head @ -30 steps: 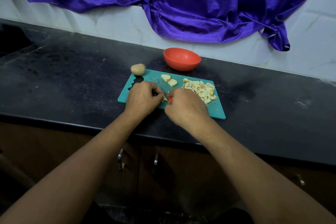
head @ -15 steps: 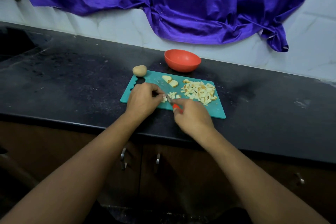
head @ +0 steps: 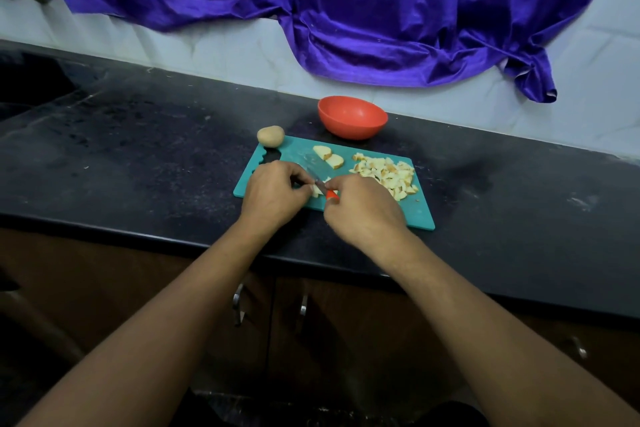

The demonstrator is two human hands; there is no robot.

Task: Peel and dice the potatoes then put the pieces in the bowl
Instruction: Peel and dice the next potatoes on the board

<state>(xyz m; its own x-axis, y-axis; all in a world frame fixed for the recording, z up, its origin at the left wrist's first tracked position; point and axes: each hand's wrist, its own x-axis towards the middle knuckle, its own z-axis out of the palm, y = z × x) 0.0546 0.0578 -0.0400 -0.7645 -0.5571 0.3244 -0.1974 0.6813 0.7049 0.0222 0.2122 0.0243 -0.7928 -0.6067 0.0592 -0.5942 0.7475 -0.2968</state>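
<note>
The left hand (head: 273,194) has its fingers (head: 297,179) curled down, pinching a potato piece (head: 316,191) against the board (head: 420,215). The right hand (head: 363,211) has its fingers curled tight round the orange handle of the knife (head: 325,190), whose blade lies on that piece beside the left fingertips. The dice (head: 388,173) are heaped on the board's right, two slices (head: 329,157) lie at its far middle, a whole potato (head: 270,135) touches its far left corner, and the bowl (head: 351,121) stands on the bench (head: 138,156) just behind.
</note>
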